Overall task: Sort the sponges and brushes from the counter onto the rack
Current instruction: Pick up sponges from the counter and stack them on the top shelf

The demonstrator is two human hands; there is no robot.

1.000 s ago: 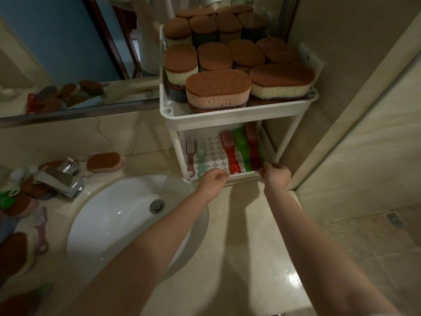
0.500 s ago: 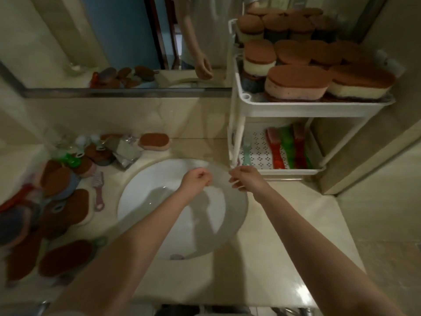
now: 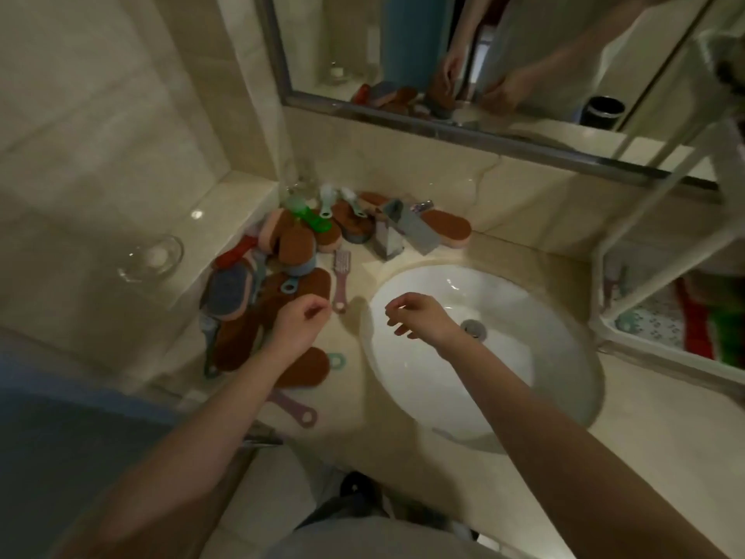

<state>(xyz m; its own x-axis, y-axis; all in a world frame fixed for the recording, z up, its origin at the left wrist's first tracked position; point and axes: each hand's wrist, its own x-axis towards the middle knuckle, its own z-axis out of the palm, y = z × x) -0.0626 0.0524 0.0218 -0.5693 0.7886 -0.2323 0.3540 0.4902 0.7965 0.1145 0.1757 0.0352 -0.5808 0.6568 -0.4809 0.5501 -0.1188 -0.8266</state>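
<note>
I begin at the front edge of the worktop [image 3: 653, 457], which is glossy beige stone with pale veins. A flat pink brush handle [image 3: 300, 411] with a round ring at its end lies there, just beside a brown oval sponge [image 3: 310, 367] that has a teal ring.

My left hand [image 3: 300, 320] hangs over the near side of the sponge pile [image 3: 258, 284]. Its fingers are curled in toward the palm and I see nothing in them. I cannot tell whether it touches the sponge under it. My right hand [image 3: 423, 318] is above the left part of the sink [image 3: 544, 316], with the fingers loosely bent and a little apart, and it holds nothing.

The pile is to the left of the sink: rough brown scouring tops on pink, blue and cream foam, lying one across the other, with brush handles among them. A small pink brush [image 3: 342, 276] with pale bristles lies between the pile and the sink, just beyond the left hand. A green brush [image 3: 312, 219] is at the back of the pile.

The sink is white, smooth and oval, with a metal drain [image 3: 473, 328]. Behind it stands an angular metal faucet [image 3: 399, 232], and one more sponge [image 3: 447, 229] lies behind that.

On a stone ledge at the left stands a clear glass dish [image 3: 151, 258]. At the right edge is the white plastic rack [image 3: 645, 244]; red brushes [image 3: 697, 328] lie on its perforated lower shelf. A framed mirror [image 3: 524, 54] is on the back wall.
</note>
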